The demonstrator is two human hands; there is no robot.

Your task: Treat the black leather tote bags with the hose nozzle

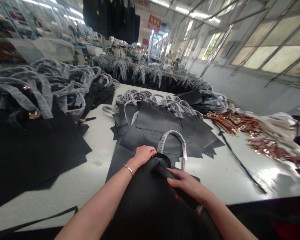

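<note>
My left hand (144, 155) is closed on the top edge of a black leather-like bag panel (137, 206), beside a small black strap loop (167, 159). My right hand (187, 185) is wrapped around a long black handheld tool (165, 171). Its front end is over the panel near the loop; its exact kind is hard to make out. Just beyond my hands, a bag handle (173, 133) in clear plastic wrap arches up. Under and behind lies a fanned stack of black bag panels (162, 121) with wrapped handles.
More black panels with wrapped handles (37, 133) cover the left of the white table (95, 166). Brown straps with metal fittings (247, 125) lie at right, near a thin black strip (240, 160). Black bags (112, 20) hang above, further back.
</note>
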